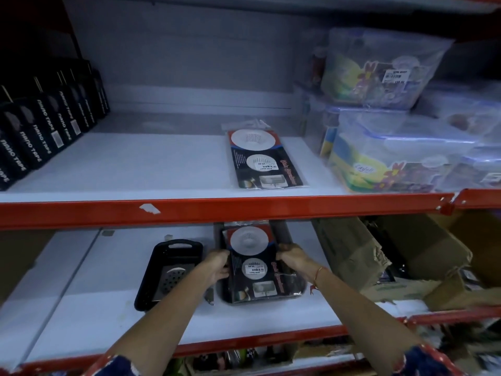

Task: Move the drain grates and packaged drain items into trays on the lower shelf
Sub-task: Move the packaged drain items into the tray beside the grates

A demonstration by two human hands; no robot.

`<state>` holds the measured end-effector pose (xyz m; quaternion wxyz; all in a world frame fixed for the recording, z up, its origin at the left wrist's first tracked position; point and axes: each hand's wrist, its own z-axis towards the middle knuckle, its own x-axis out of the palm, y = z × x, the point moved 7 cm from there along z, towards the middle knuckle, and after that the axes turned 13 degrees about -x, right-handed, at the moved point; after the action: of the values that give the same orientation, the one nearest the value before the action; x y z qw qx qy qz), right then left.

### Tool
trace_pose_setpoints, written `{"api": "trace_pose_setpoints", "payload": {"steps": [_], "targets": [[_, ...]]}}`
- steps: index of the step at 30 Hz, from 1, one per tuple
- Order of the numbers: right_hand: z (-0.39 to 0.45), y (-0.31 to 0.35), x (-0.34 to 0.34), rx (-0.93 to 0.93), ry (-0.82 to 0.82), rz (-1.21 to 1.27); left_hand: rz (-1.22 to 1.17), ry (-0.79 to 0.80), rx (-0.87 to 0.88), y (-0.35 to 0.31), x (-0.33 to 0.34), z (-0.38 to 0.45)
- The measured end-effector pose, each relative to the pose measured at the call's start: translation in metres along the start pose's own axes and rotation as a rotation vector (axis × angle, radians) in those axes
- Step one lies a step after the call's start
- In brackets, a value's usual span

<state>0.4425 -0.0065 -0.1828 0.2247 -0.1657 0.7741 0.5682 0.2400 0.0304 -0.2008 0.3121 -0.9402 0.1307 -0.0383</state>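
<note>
On the lower shelf, my left hand (215, 265) and my right hand (294, 257) grip the two long sides of a stack of packaged sink strainers (253, 263). The stack rests in a dark tray (287, 234) whose rim shows behind and below it. To its left stands a second black tray (187, 246) holding a metal drain grate (173, 279) with round holes. Another packaged sink strainer (261, 158) lies flat on the upper shelf, apart from both hands.
Black tape boxes (48, 123) line the upper shelf's left side. Stacked clear plastic containers (401, 126) fill its right side. Torn cardboard boxes (393, 256) sit right of the trays. A red shelf beam (244, 210) crosses between the two levels.
</note>
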Motion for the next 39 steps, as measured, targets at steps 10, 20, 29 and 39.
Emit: {"api": "trace_pose_setpoints", "payload": {"steps": [10,20,29,39], "targets": [[-0.083,0.075,-0.011,-0.214,0.063,-0.047,0.195,0.081,0.128,0.004,-0.006,-0.08],[-0.135,0.174,-0.067,-0.517,0.012,0.182,0.302,0.22,0.486,-0.056,0.017,-0.207],[-0.085,0.2,-0.141,-0.493,-0.345,0.242,0.04,0.095,0.595,-0.144,0.011,-0.228],[0.011,0.183,-0.169,-0.22,-0.471,0.181,0.194,-0.505,0.517,-0.211,-0.031,-0.163]]}}
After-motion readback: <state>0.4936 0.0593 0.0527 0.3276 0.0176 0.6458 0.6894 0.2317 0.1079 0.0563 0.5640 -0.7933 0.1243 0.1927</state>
